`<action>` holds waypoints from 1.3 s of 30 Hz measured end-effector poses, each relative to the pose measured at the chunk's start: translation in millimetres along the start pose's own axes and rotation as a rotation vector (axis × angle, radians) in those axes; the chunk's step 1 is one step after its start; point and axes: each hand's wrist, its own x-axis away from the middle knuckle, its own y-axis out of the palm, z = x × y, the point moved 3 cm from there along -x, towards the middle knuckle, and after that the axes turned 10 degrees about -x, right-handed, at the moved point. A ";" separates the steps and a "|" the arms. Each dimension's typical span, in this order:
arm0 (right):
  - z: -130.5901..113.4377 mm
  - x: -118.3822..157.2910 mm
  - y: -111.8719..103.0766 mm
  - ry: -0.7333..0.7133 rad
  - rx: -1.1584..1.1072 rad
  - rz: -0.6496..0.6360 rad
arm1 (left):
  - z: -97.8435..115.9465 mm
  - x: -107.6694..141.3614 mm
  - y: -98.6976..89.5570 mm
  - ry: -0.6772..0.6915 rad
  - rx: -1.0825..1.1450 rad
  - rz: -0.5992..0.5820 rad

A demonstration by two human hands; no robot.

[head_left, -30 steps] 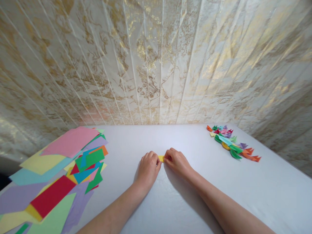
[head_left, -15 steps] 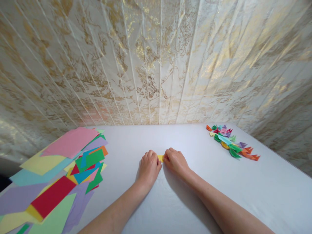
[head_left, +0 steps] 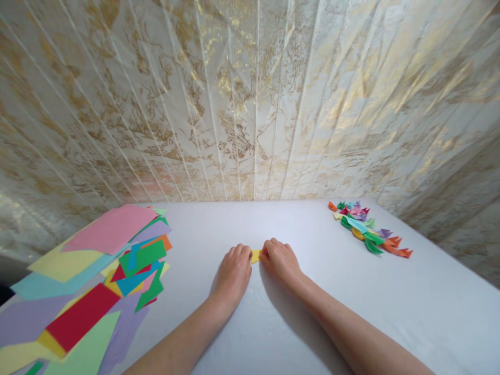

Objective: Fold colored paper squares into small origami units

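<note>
A small piece of yellow paper [head_left: 255, 256] lies between my two hands at the middle of the white table [head_left: 253, 317]. My left hand [head_left: 233, 268] has its curled fingertips on the paper's left edge. On the right edge, the fingers of my right hand [head_left: 279, 259] are pinched together. Both hands rest low at the tabletop and cover the ends of the paper, so its full shape and folds are hidden.
Coloured paper sheets spread over the table's left side, among them a pink sheet [head_left: 113, 228] and a red one [head_left: 83, 316]. Several folded paper figures, including an orange one [head_left: 396, 247], lie at the back right. A gold-patterned curtain [head_left: 234, 104] hangs behind the table.
My left hand has shifted slightly left, so more of the yellow paper shows between the hands. My right hand keeps its pinch almost in place. The whole view has moved a little.
</note>
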 end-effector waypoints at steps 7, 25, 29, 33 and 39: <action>4.3 -0.6 2.5 -0.029 -0.022 0.018 | 12.9 9.3 -3.7 0.153 -0.054 -0.056; 5.8 5.0 6.6 -0.075 -0.024 0.118 | 13.1 6.5 -7.2 0.112 -0.056 -0.109; 6.3 5.7 7.2 -0.076 -0.032 0.123 | 11.3 6.2 -8.8 0.099 -0.095 -0.124; 7.6 4.5 7.1 -0.046 -0.066 0.113 | 10.8 8.4 -8.8 0.121 -0.167 -0.124; 8.0 2.4 5.6 -0.008 -0.119 0.076 | 12.0 13.8 -7.7 0.141 -0.273 -0.158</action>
